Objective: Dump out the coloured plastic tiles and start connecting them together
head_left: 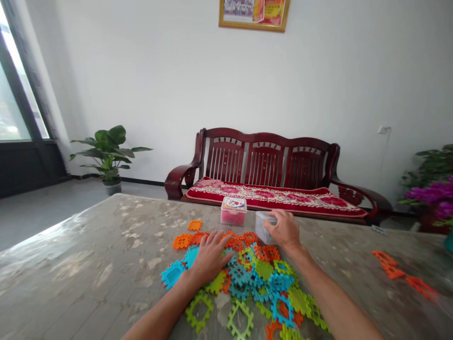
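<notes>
A heap of flat plastic interlocking tiles (255,278) in orange, blue and green lies spread on the table in front of me. My left hand (211,257) rests flat on the pile, fingers spread over blue and orange pieces. My right hand (283,230) is wrapped round a small clear plastic box (264,226) at the far side of the pile. A second clear box (233,211) with a printed lid and red contents stands just left of it, untouched.
The table (106,255) has a mottled grey-brown covering. A few orange tiles (399,274) lie apart at the right. Behind the table stands a dark wooden bench (269,165) with a red cushion. Potted plants stand at the left (108,151) and the right (435,189).
</notes>
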### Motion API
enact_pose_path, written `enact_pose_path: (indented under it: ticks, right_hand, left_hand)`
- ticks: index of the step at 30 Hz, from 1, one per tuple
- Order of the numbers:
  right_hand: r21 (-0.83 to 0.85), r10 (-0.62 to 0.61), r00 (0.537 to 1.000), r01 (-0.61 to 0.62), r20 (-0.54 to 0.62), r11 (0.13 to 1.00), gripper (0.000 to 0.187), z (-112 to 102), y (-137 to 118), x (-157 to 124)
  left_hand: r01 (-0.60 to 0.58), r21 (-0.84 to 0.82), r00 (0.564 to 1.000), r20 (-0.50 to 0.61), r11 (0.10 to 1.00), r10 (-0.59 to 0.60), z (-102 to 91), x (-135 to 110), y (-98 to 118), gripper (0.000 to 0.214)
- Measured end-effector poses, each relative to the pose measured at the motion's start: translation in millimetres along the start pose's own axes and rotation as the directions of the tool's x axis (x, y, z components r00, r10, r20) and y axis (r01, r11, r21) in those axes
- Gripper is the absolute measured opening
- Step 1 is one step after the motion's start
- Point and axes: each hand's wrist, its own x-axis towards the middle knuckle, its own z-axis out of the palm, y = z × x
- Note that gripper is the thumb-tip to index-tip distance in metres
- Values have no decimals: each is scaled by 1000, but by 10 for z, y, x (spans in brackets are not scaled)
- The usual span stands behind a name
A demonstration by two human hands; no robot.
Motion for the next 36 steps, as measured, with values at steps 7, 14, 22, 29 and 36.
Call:
enact_pose_path:
  ticks: [7,14,22,29,36]
  right_hand:
    - [166,-119,984,140,-133,976,26,-314,-585,-337]
    - [331,-208,976,220,-69,918,18,-143,-918,-719]
    - [234,-482,873,485,-75,843,35,-78,-737,-728]
    - [-83,-755,654,751,-49,655,41,-146,-679,-602]
    - [-248,-828,559,808,36,535,40,-121,-739,-497]
  left_hand:
    - [-233,-518,962,-246,823,117,-96,75,150,99]
    - [-146,-685,980,-201,713,7,-274,12,257,105]
    - [-69,-724,987,-148,686,-57,-286,-16,67,84]
    - [-10,-692,985,-129,722,-110,-325,68,103,84]
    - [76,-671,983,-75,737,-169,-389,48,209,78]
